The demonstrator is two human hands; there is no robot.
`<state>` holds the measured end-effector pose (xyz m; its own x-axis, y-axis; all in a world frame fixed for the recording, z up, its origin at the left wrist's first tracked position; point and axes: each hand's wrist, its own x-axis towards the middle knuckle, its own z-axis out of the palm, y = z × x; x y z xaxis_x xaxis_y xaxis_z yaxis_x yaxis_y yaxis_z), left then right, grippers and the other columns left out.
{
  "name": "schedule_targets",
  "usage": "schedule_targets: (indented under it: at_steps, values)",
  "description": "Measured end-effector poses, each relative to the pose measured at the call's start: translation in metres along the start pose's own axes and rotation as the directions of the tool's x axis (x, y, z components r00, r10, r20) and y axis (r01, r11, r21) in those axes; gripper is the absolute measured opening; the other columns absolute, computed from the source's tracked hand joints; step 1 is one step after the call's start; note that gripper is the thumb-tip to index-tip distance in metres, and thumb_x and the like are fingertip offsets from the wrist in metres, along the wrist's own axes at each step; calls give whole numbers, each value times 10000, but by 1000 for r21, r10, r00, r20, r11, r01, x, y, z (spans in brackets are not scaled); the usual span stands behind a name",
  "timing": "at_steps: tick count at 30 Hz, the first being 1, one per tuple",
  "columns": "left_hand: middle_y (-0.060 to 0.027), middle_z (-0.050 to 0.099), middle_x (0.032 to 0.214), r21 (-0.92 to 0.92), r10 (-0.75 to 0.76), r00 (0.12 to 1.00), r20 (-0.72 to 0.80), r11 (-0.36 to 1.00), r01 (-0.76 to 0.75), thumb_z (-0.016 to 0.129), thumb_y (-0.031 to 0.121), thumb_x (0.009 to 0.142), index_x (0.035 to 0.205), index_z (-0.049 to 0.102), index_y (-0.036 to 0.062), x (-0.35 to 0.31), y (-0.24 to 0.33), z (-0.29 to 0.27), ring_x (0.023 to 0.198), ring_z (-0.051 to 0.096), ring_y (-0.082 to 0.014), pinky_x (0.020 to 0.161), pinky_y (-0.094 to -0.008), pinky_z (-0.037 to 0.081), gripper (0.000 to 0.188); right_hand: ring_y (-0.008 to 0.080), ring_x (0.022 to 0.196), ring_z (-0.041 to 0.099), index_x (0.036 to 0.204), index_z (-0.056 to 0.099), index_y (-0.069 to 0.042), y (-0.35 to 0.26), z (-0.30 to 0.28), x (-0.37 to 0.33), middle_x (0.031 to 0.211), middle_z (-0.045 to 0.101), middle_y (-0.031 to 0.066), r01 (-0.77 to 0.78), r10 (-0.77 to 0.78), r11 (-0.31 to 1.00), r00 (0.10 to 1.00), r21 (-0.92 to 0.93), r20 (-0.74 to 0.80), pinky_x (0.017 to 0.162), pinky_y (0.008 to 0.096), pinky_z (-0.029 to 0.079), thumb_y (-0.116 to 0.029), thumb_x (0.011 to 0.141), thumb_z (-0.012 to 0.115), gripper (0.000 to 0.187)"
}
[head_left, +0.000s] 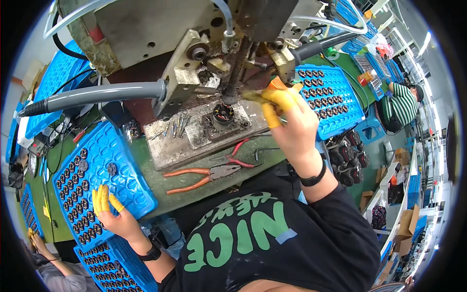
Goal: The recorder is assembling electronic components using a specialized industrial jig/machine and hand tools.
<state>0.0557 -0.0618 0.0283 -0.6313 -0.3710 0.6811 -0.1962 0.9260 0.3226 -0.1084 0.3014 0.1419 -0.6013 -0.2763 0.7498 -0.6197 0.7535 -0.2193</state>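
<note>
Far left, a co-worker's hand [41, 246] is showing near a small blue tray [28, 209]. Next, a big blue tray [138, 187] is sitting tilted at the left end of the green table [141, 155], carrying rows of round black parts [68, 185]; one loose part [112, 169] is lying apart from the rows. Another blue tray [126, 249] with similar parts is showing below it. The left hand [121, 221], fingertips in yellow covers, is hovering over or resting on the big tray, cannot tell which; its grip is fairly wide, nothing visible between the fingers. A gray hose [97, 92] is running to the machine [160, 36] above. Small metal pins [177, 126] are lying on the dirty metal block [163, 151]. Orange-handled pliers [202, 176] are lying in front of it. The round workpiece [224, 113] is sitting in the holder on the block, right under the machine's dark rod [238, 68]. Red-handled pliers [237, 155] and a hex key [265, 151] are lying just beside the block. The right hand [294, 126], also in yellow covers, is holding a blurred brush-like tool [253, 96] in a narrow grip, near the rod and workpiece. Farther right, a blue tray [335, 124] is holding more round parts, and a person in a striped shirt [406, 104] is sitting in the background.
</note>
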Motion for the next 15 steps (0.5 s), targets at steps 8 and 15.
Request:
schedule_targets:
  at_steps: [8, 15]
  values:
    - [-157, 680, 1174, 16, -8, 1000, 13, 1000, 8, 580, 25, 932, 1132, 683, -24, 3, 1, -1, 1203, 576, -356, 1030, -445, 422, 230, 269, 740, 657, 1005, 683, -47, -15, 0, 16, 850, 656, 100, 185, -164, 977, 970, 108, -181, 658, 326, 550, 28, 732, 755, 293]
    - [-155, 679, 1180, -4, 4, 1000, 0, 1000, -4, 577, 22, 934, 1131, 687, -15, 2, 1, 0, 1206, 579, -350, 1026, -441, 428, 229, 227, 700, 656, 1002, 685, -35, -17, -16, 8, 856, 672, 95, 133, -93, 973, 974, 190, -204, 618, 307, 539, 72, 731, 746, 298]
